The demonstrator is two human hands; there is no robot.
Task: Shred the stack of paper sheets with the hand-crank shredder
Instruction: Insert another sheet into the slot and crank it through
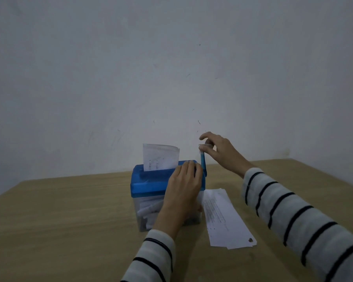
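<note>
Our left hand (pixel 183 184) rests flat on the blue shredder (pixel 149 184). Our right hand (pixel 216 148) pinches its crank handle (pixel 203 159). One sheet (pixel 160 156) stands in the slot.

1. The shredder lid (pixel 151 182) is bright blue, as is the crank (pixel 203 166) at its right end.
2. The bin (pixel 149 212) under the lid is clear, showing white shreds.
3. The sheets (pixel 224 216) right of the lid are white with grey print.
4. Both sleeves (pixel 293 210) are white with thin black stripes.
5. The table (pixel 69 220) is light tan wood.
</note>
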